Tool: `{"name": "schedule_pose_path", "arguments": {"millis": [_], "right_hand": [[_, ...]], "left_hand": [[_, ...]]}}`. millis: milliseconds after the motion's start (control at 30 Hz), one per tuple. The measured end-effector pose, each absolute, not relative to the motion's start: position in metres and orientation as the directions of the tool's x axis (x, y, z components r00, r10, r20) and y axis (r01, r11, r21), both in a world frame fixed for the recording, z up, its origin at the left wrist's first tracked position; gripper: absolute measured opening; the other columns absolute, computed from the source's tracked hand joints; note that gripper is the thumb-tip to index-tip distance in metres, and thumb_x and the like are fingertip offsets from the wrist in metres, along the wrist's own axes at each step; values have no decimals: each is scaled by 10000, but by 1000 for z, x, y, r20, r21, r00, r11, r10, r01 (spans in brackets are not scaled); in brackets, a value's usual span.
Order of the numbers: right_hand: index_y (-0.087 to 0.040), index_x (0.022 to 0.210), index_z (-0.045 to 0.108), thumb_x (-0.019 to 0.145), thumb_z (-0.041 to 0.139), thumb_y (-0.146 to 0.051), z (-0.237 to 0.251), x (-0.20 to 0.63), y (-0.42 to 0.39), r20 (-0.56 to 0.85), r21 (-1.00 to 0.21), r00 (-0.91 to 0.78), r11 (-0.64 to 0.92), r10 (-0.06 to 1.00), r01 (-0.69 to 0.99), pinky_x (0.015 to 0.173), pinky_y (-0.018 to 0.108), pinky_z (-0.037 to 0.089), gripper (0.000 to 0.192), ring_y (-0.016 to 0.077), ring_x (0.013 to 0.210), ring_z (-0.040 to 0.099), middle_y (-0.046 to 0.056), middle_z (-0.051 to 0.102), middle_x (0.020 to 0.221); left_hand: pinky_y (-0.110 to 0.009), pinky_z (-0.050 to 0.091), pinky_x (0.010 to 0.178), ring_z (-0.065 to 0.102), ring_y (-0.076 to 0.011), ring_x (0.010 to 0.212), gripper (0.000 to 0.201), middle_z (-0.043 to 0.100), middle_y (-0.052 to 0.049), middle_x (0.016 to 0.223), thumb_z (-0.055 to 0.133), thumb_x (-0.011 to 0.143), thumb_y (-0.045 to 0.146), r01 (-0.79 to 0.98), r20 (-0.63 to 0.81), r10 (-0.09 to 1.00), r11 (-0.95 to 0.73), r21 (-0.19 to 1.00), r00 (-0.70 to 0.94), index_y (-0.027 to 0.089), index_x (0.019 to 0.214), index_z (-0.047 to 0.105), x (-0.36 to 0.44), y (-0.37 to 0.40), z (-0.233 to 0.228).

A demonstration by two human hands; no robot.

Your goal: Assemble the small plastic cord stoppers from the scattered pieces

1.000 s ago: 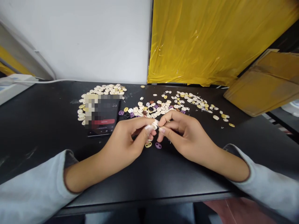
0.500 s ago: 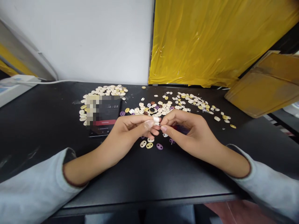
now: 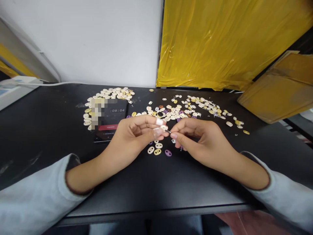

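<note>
My left hand [image 3: 133, 138] pinches a small cream two-hole piece [image 3: 163, 127] between thumb and fingers, above the black table [image 3: 151, 182]. Fingertip to fingertip with it, my right hand [image 3: 199, 140] grips a thin metal pin [image 3: 168, 131] whose tip touches the piece. Just below the hands lie a cream piece [image 3: 151, 150], a yellow piece [image 3: 157, 151] and a purple piece [image 3: 168, 152].
A phone [image 3: 111, 122] with a timer lies left of the hands, ringed by a cream pile [image 3: 110, 94]. Mixed loose pieces [image 3: 190, 109] scatter behind. A cardboard box [image 3: 276, 94] sits at right, yellow plastic sheeting [image 3: 225, 42] behind, a white device [image 3: 12, 89] at far left.
Both hands stayed together at the centre with small finger shifts. The cream piece turned slightly in my left fingers. Loose pieces under the hands came into view.
</note>
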State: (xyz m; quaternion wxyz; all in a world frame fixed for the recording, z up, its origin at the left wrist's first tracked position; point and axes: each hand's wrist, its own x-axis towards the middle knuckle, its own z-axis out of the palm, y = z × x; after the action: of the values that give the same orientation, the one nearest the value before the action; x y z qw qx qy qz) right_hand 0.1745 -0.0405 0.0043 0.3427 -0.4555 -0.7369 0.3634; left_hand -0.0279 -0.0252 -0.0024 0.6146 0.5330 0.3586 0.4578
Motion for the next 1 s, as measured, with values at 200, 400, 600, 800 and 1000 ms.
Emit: {"name": "schedule_pose_path", "arguments": {"millis": [200, 400, 600, 800, 1000], "right_hand": [[-175, 854, 671, 897, 630, -196, 5, 174, -42, 151, -866, -327, 284, 933, 411, 559, 218, 483, 64, 107, 581, 613, -13, 668, 661], [-164, 791, 667, 876, 629, -163, 11, 177, -38, 106, -858, -416, 294, 903, 420, 553, 218, 452, 93, 110, 583, 596, -5, 657, 652], [-162, 728, 633, 871, 617, -167, 10, 179, -35, 139, -778, -490, 401, 861, 484, 507, 221, 373, 144, 95, 536, 497, -26, 584, 597], [-169, 789, 684, 852, 614, -144, 15, 182, -37, 207, -682, -479, 477, 853, 555, 524, 223, 369, 97, 98, 548, 517, -25, 613, 624], [-179, 842, 646, 862, 649, -237, 8, 180, -37, 327, -607, -407, 520, 853, 602, 520, 226, 355, 61, 92, 499, 478, -46, 568, 567]], "left_hand": [[-240, 637, 732, 757, -162, 732, 191, 770, -10, 780, 827, 713, 120, -132, 57, 941, -14, 991, 333, 143, 856, 703, -26, -28, -4], [-232, 612, 723, 748, -164, 783, 95, 770, -21, 842, 730, 804, 140, 33, 194, 925, -217, 976, 326, 152, 895, 703, -24, -32, -7], [-227, 564, 689, 700, -144, 750, 80, 737, -14, 832, 639, 871, 128, 288, 321, 825, -484, 827, 465, 171, 871, 706, -27, -32, -8], [-263, 581, 778, 709, -162, 834, 83, 707, -32, 910, 615, 902, 155, 237, 362, 802, -514, 825, 476, 164, 972, 657, -25, -30, -8], [-224, 571, 783, 699, -131, 840, 68, 678, -6, 917, 594, 925, 153, 140, 369, 815, -471, 871, 446, 185, 979, 618, -21, -32, -8]]}}
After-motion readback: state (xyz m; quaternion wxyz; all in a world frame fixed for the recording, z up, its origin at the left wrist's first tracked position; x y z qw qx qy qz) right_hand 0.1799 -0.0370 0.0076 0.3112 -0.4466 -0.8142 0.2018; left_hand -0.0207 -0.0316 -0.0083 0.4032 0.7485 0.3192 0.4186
